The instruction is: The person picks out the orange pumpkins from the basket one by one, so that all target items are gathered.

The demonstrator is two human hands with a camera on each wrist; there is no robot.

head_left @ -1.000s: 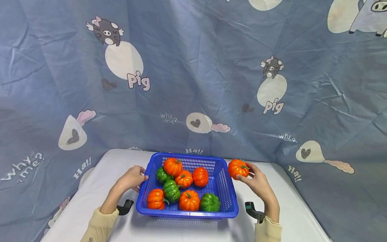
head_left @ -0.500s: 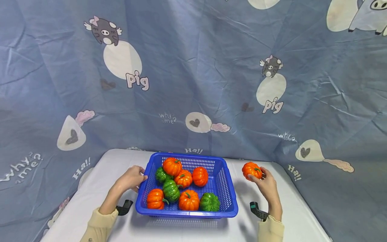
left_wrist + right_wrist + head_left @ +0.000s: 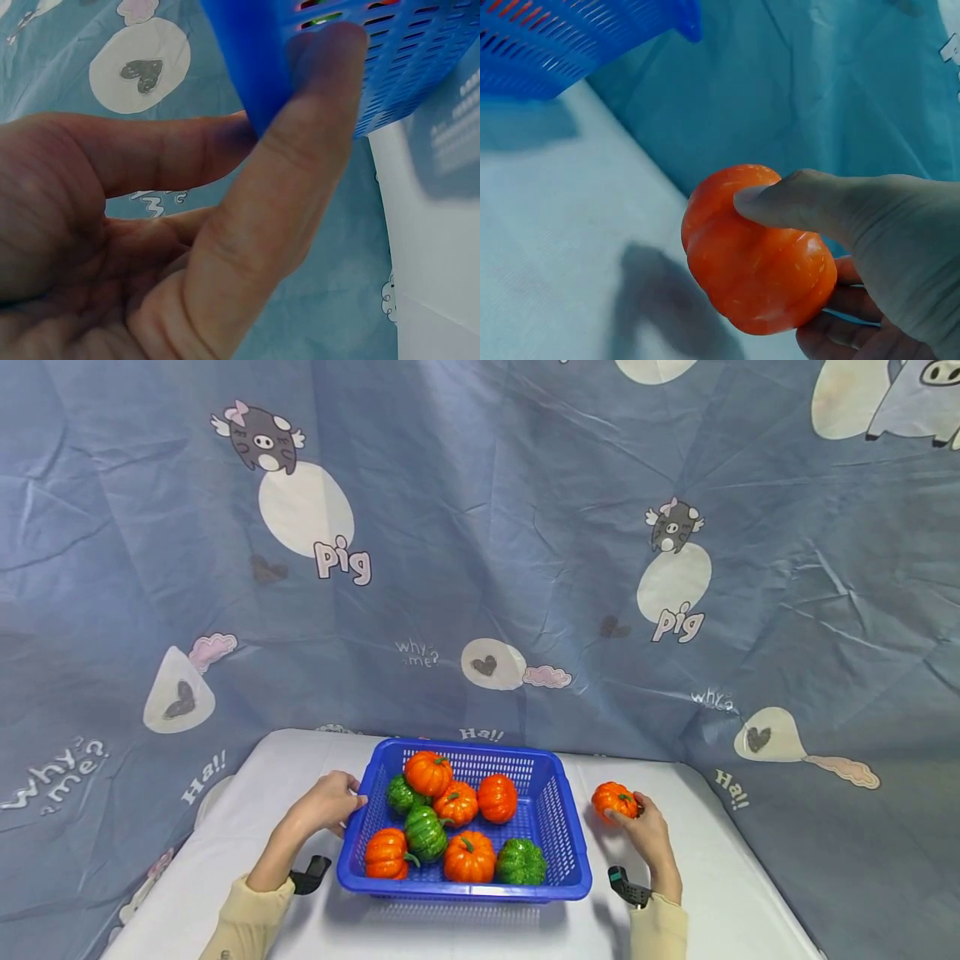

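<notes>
A blue perforated plastic basket (image 3: 577, 860) holds several small pumpkins, some orange like this pumpkin (image 3: 469, 857) at the front and some green like this one, a green pumpkin (image 3: 522, 862). My left hand (image 3: 332, 800) pinches the basket's left rim; in the left wrist view the thumb is on one side of the wall (image 3: 247, 67) and the fingers on the other. To the right of the basket, my right hand (image 3: 649, 831) grips an orange pumpkin (image 3: 613, 802). In the right wrist view the thumb presses on top of that pumpkin (image 3: 754, 262), fingers beneath, close over the table.
The basket stands on a table with a white cloth (image 3: 720, 877). Behind and at both sides hangs a blue curtain (image 3: 420, 568) printed with pigs and words. Each wrist wears a black strap mount, such as the right mount (image 3: 628, 887).
My right hand has carried the orange pumpkin from beside the basket's right rim out to the right, then lowered it toward the table. The left hand and basket have stayed put.
</notes>
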